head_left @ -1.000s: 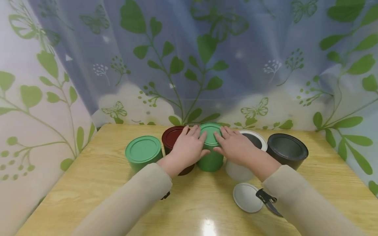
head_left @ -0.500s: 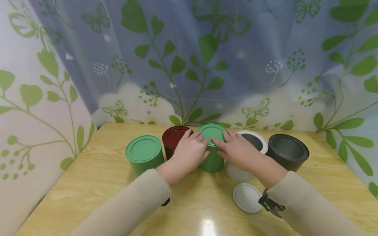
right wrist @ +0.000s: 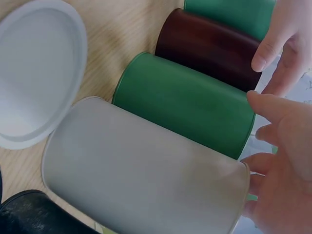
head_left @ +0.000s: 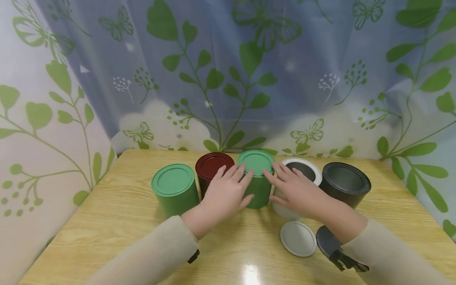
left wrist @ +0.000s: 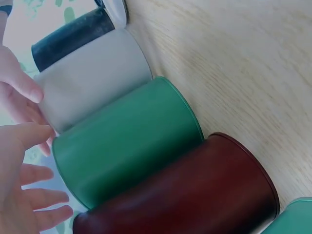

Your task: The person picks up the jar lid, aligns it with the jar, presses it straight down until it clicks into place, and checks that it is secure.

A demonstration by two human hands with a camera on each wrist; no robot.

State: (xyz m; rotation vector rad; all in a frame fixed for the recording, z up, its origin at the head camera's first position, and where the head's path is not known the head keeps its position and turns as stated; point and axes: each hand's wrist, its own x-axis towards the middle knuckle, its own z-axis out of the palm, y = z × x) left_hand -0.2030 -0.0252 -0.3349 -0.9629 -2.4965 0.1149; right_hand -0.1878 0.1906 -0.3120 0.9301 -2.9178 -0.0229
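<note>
A green can with its lid on stands in the middle of a row of cans. My left hand is at its left side and my right hand at its right, fingers straight and spread. The fingertips lie near the lid's rim; I cannot tell if they touch it. Neither hand holds anything. In the left wrist view the green can lies between a dark red can and a white can. The right wrist view shows the green can with my right hand just off its top.
The row also holds a second lidded green can, the lidded dark red can, the open white can and an open black can. A white lid and a black lid lie on the wooden table. Curtains hang behind.
Both hands have slid back off the top of the middle green can toward me. The right forearm has shifted, and the black lid now shows beside the white lid.
</note>
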